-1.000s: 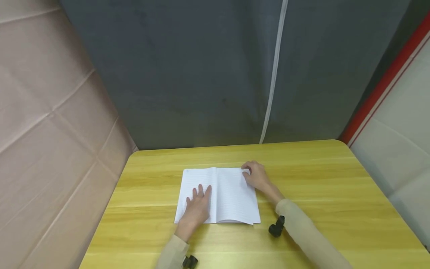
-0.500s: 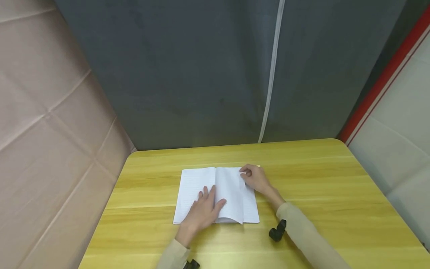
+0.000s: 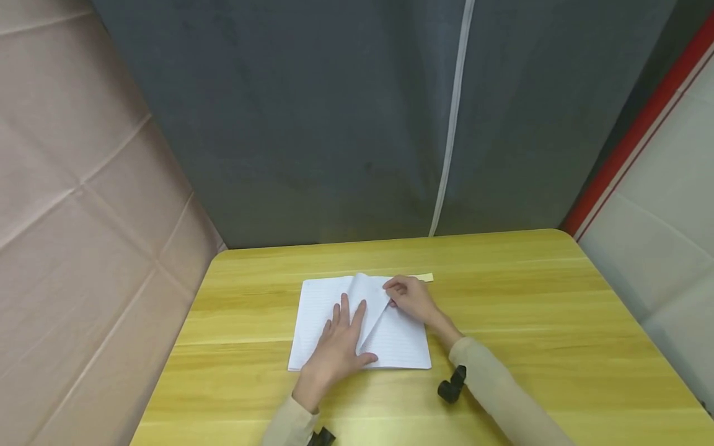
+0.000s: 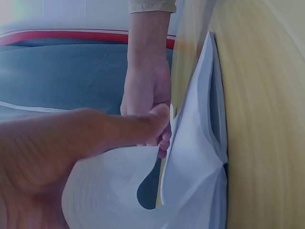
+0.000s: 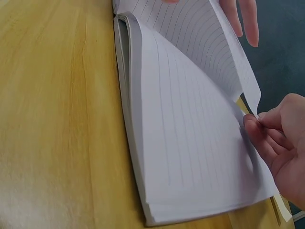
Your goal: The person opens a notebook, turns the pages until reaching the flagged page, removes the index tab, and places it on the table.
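In the head view, the left hand [image 3: 342, 344] is covering the middle of the open notebook [image 3: 359, 325], so the spine is lying out of sight beneath it, and the lifted page [image 3: 370, 297] is hiding part of the right-hand leaf; both sleeves are running off the bottom edge. The notebook is lying flat near the middle of the yellow table [image 3: 530, 322], with a pale strip [image 3: 422, 277] showing just beyond its far right corner. The left hand is resting palm down with fingers straight and spread, pressing on the paper, while the right hand [image 3: 409, 298] is curling its fingertips together on the top corner of the lifted page. In the left wrist view, a blurred thumb is filling the foreground and hiding much of the notebook [image 4: 200, 157]; the right hand [image 4: 145, 102] is hanging above with fingers bent onto the page's edge. In the right wrist view, the right hand [image 5: 279, 143] is being cut off at the frame's edge, its thumb and fingers pinching the page [image 5: 205, 62] corner, which is arching over the stack of lined sheets; only the left hand's fingertips [image 5: 240, 16] are showing at the top.
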